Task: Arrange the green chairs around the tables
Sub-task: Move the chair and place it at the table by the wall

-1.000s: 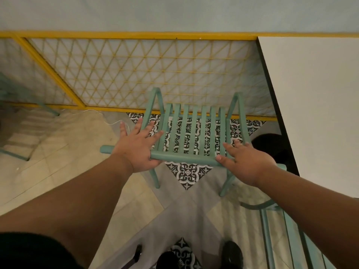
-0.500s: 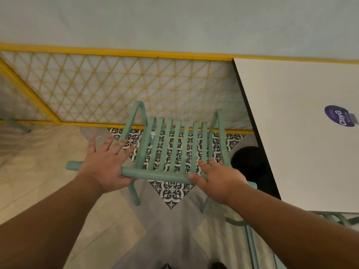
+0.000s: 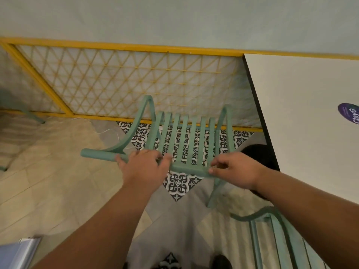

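A green slatted chair (image 3: 180, 136) stands in front of me, its back toward me and its seat facing a yellow lattice railing. My left hand (image 3: 143, 167) grips the top rail of the chair's back near the middle, fingers curled over it. My right hand (image 3: 235, 171) pinches the same rail at its right end, thumb below and fingers above. A white table (image 3: 303, 123) with a dark edge stands directly right of the chair.
A yellow lattice railing (image 3: 120, 82) runs along the wall behind the chair. A second green chair (image 3: 272, 235) sits at the lower right beside the table. Another green chair's leg (image 3: 29, 113) shows at far left. A purple sticker (image 3: 349, 113) lies on the table.
Both hands went from lying flat and open over the chair's top rail to curling around it. The view has shifted slightly, so the chair sits more to the centre.
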The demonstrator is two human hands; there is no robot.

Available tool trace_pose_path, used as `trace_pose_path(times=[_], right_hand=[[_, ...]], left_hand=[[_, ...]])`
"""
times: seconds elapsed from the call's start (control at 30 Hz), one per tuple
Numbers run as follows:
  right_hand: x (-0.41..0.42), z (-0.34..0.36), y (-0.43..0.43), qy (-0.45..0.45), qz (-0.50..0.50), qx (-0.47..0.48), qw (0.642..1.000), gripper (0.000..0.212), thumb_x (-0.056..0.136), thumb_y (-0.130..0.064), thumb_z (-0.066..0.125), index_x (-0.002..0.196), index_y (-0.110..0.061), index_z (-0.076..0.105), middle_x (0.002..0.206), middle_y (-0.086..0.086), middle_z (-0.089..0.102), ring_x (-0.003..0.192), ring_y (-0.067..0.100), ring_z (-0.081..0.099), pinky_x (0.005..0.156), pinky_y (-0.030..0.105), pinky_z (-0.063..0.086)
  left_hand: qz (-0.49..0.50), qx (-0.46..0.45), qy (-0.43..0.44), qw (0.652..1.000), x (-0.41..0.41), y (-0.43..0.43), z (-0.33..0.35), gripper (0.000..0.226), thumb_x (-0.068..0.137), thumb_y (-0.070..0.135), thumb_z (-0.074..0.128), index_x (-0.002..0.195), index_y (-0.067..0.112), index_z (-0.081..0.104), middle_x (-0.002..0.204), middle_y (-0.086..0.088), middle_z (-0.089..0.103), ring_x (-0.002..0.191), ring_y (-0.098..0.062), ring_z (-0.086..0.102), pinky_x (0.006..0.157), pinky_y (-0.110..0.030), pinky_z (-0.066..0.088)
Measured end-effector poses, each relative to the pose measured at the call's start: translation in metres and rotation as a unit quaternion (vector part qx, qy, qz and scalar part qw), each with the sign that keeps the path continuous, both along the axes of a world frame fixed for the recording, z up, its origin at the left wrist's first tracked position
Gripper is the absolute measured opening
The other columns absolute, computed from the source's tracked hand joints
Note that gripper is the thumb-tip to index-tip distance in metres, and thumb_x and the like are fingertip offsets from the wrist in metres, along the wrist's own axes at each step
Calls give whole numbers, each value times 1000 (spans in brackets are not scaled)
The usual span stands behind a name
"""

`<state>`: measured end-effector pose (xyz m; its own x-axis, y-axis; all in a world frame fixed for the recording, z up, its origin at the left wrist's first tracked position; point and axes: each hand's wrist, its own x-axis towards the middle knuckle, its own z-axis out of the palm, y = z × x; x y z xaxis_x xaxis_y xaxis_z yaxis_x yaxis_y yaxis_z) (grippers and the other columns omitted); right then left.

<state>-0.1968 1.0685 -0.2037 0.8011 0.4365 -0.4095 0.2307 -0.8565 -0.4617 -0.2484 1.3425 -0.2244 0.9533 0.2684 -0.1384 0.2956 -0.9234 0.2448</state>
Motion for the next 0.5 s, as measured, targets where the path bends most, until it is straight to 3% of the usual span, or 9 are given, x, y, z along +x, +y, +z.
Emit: trace_pose_path(times=[0.07, 0.13, 0.2, 0.27, 0.37, 0.5], right_hand=[[4, 3, -5, -27, 39, -43, 998, 54, 83, -80, 44, 103, -37, 70, 97, -17, 69, 88, 3, 62, 82, 37, 56], [6, -1, -7, -14, 57, -55, 997, 56, 89, -78, 41, 96, -31, 70, 90, -10, 68, 82, 7, 62, 76, 35, 54], [4, -9, -7, -5, 61, -59, 996, 60, 92, -75, 35, 83, -25, 67, 77, -3, 65, 70, 12, 61, 62, 32, 48], [3, -15, -7, -17, 57, -62, 996, 62, 94, -74, 34, 78, -23, 66, 73, 1, 64, 65, 14, 60, 59, 32, 48], [4, -16, -3, -19, 57, -57, 997, 62, 93, -74, 32, 75, -24, 64, 74, 1, 64, 68, 15, 61, 69, 40, 55], [6, -13, 12, -9, 65, -62, 996, 58, 96, -71, 32, 73, -25, 59, 73, -1, 61, 68, 15, 60, 68, 38, 54]], left_hand=[[-13, 39, 31, 999, 3, -2, -1, 55, 91, 65, 21, 77, 31, 62, 79, 11, 57, 98, -21, 51, 113, -74, 14], [-45, 61, 18, 997, 7, 1, -3, 53, 89, 57, 21, 68, 26, 58, 68, 6, 55, 76, -19, 49, 110, -64, 28], [-59, 66, -18, 996, 12, 4, -7, 51, 85, 52, 20, 63, 24, 56, 61, 4, 51, 62, -12, 40, 98, -52, 38], [-53, 71, -47, 995, 13, 5, -14, 47, 82, 49, 20, 57, 23, 51, 57, 5, 48, 58, -10, 34, 88, -48, 34], [-50, 90, -91, 991, 14, 8, -21, 42, 82, 44, 28, 50, 22, 43, 52, 9, 42, 54, -9, 33, 76, -41, 22], [-52, 102, -101, 988, 21, 22, -25, 42, 83, 43, 31, 49, 23, 41, 51, 9, 40, 55, -4, 28, 76, -40, 20]])
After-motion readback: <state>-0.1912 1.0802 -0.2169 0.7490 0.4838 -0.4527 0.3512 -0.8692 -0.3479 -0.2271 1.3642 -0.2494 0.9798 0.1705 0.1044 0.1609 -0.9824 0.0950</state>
